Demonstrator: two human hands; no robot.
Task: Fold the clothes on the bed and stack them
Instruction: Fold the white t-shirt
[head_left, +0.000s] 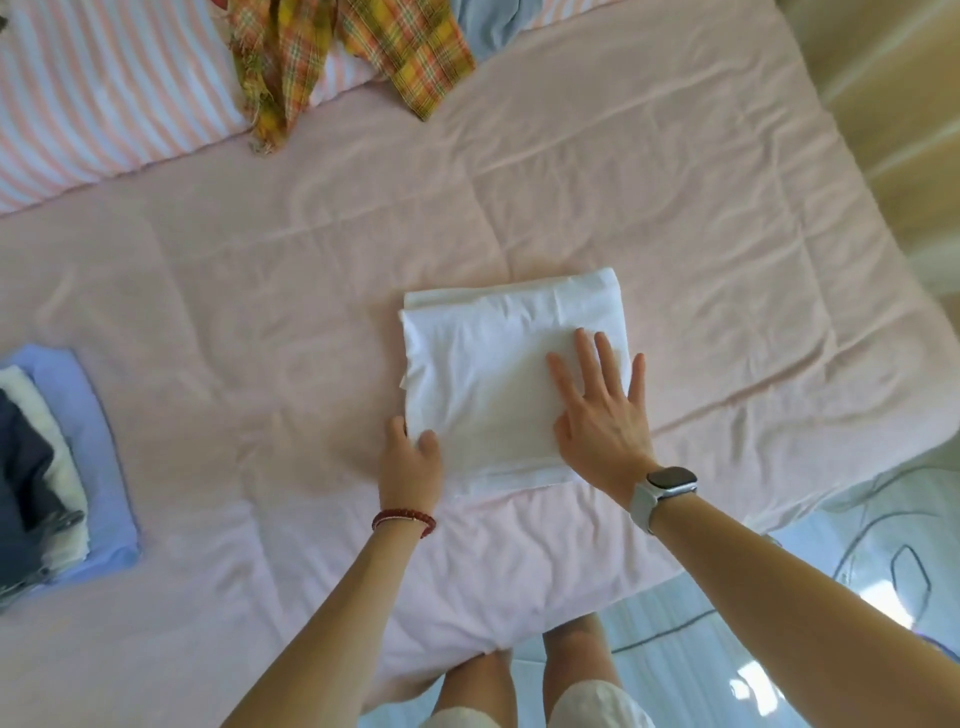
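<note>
A folded white garment (498, 384) lies flat on the pink bedsheet (675, 234), a little nearer the foot edge of the bed than its middle; it is a rough rectangle, its long axis running from the near edge away toward the pillows, tilted slightly so the far end leans to the right; a narrower folded layer shows along its far edge, and a thin strip of cloth sticks out under its near edge.

The right hand (602, 415) lies palm down on the right half of the white garment, fingers straight and spread, gripping nothing, the little finger reaching just past the garment's right edge; a white-strapped watch (665, 488) sits on that wrist. The left hand (410, 457) is at the garment's near left corner, thumb on top of the cloth and fingers curled at the edge, pinching that corner; a red bead bracelet (405, 519) circles that wrist.

Well to the left of the white garment, at the frame's edge, stands a stack of folded clothes (57, 467): a lilac piece at the bottom, a cream one on it, a dark navy one on top. Beyond the white garment, a plaid cloth (363, 52) in yellow, orange and green lies unfolded across a pink-and-white striped pillow (104, 104); a pale blue cloth (493, 21) lies just right of the plaid one.
</note>
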